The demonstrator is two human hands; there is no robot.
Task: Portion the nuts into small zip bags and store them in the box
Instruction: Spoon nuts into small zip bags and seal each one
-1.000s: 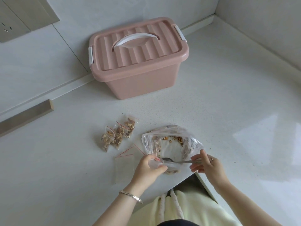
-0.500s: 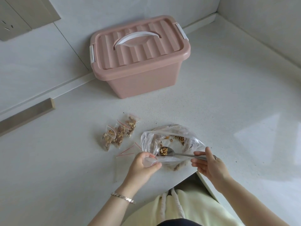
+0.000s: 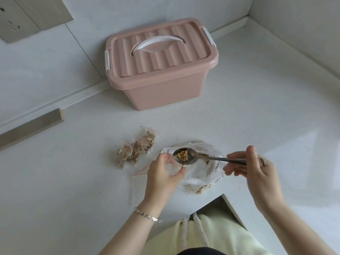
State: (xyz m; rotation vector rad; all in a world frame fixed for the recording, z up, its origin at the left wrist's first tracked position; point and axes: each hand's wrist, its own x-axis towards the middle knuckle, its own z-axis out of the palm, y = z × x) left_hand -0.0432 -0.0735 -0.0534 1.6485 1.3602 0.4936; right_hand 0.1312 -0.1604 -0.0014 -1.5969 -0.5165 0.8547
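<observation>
A pink lidded box [image 3: 161, 70] with a white handle stands shut at the back of the white counter. Three small zip bags filled with nuts [image 3: 137, 150] lie in a row left of centre. A large clear bag of nuts [image 3: 204, 173] lies open near the counter's front edge. My left hand [image 3: 161, 175] pinches a small clear zip bag [image 3: 172, 167] open by its mouth. My right hand [image 3: 255, 170] holds a metal spoon [image 3: 207, 158] by the handle. The spoon's bowl carries a heap of nut pieces just above the small bag's mouth.
Empty small zip bags with red strips [image 3: 138, 172] lie flat left of my left hand. A wall socket [image 3: 12, 24] sits at the upper left and a grey strip [image 3: 31, 127] along the left wall. The counter has a notch [image 3: 222, 197] at the front, by my pale clothing.
The spoon came up out of the large bag loaded with nuts and moved left to the mouth of the small bag. My left hand lifted the small bag slightly.
</observation>
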